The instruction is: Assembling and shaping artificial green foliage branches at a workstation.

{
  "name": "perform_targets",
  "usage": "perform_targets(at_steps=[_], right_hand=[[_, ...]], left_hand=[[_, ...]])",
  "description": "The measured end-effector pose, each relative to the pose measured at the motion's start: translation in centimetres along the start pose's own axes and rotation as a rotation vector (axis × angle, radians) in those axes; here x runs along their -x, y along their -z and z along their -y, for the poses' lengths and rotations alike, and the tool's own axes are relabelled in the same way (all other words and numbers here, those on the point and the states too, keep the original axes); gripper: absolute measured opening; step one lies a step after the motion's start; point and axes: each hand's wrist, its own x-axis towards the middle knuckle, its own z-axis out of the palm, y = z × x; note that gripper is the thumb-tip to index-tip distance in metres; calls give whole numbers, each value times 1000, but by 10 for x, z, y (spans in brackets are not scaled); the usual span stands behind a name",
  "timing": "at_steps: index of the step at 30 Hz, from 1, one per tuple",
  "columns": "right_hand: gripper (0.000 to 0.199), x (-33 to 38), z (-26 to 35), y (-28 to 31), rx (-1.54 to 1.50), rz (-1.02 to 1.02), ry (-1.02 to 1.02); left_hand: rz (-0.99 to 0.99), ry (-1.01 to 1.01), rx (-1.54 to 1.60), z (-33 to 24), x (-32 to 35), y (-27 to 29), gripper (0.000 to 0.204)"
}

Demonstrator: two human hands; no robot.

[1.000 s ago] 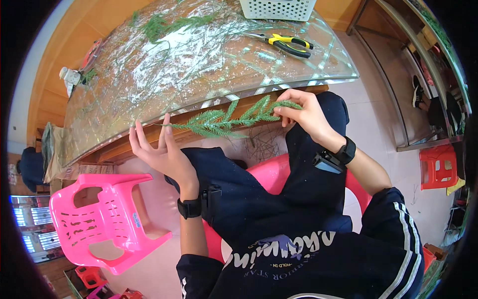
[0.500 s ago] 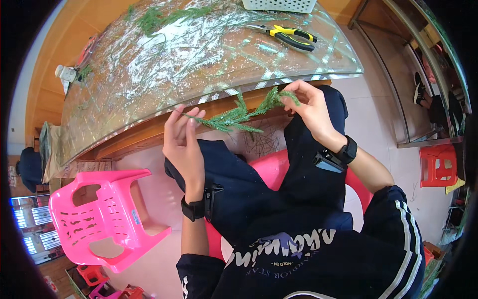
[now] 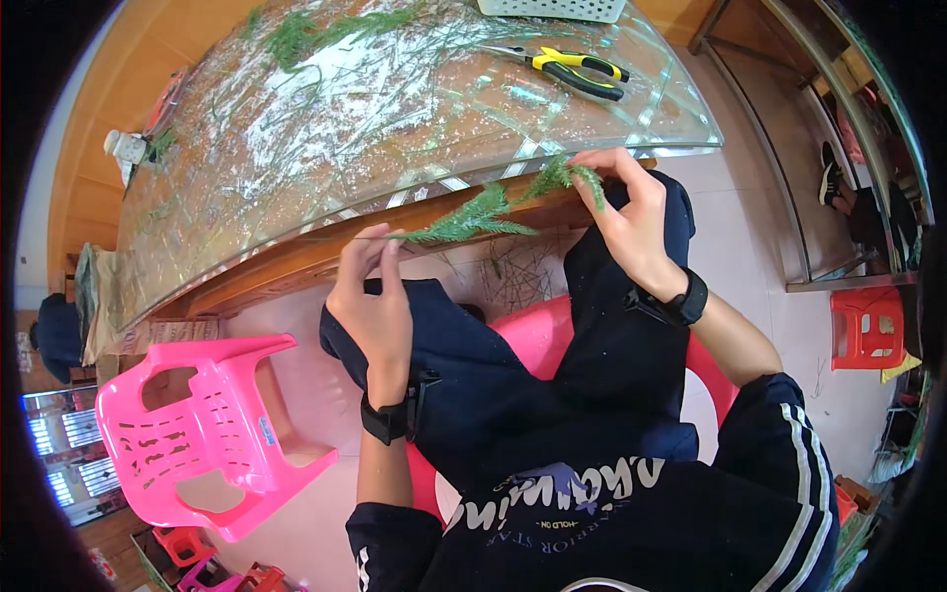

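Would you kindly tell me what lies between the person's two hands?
In the head view, a green fir-like sprig spans the gap: the left hand pinches its thin stem end and the right hand holds its bushy end, above the table's edge.

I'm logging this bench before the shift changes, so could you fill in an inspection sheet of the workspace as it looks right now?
Surface: glass-topped wooden table, strewn with green needles and thin stems.
Job's things: green sprig, held level over the table's near edge, between both hands.
Clutter: yellow-handled pliers and a white basket at the far side; loose greenery at the far left.
Grippers: left hand pinches the sprig's thin stem end; right hand grips its leafy end. Both wrists wear dark bands.
Cables: nothing seen.
Surroundings: empty pink plastic chair on the left, red stool on the right, clippings on the floor.
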Motion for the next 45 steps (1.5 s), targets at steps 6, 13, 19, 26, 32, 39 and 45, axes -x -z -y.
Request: perform_targets(at_steps=[6, 13, 19, 26, 32, 39, 45], right_hand=[[12, -1, 5, -3, -220, -13, -81], [14, 1, 9, 0, -156, 29, 7], [14, 6, 13, -2, -114, 9, 115], [17, 4, 15, 1, -58, -41, 393], [20, 6, 18, 2, -61, -46, 445], [21, 6, 21, 5, -68, -36, 471], [22, 6, 21, 4, -84, -31, 485]], left_hand=[[-106, 66, 152, -5, -4, 5, 15], [-85, 169, 268, 0, -7, 9, 16], [-45, 210, 326, -1, -8, 12, 16], [-136, 155, 347, -1, -7, 13, 17], [-253, 68, 320, -7, -6, 10, 21], [-280, -9, 267, -10, -3, 11, 20], [-344, -41, 280, -13, -1, 12, 18]])
